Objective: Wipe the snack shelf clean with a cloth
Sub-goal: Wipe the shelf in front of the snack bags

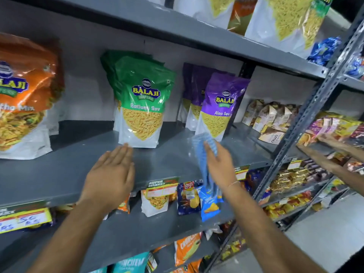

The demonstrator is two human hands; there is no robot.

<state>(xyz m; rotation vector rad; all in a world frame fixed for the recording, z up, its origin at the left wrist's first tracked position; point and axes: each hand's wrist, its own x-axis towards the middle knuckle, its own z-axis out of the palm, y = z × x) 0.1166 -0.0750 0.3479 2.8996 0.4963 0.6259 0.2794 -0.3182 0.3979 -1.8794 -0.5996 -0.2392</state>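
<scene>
Grey metal shelf, middle tier of a slotted-angle rack. Standing on it, left to right: orange Balaji mix pouch; green Balaji Ratlami Sev pouches, stacked front to back; purple Balaji Aloo Sev pouches, likewise. Brown-and-cream snack packs at the far right.

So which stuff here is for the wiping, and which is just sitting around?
For the wiping:
blue cloth in the right hand
grey shelf
left hand, flat and empty

Just sitting around:
green Ratlami Sev bag
purple Aloo Sev bag
orange mix bag
Lay's packet below
</scene>
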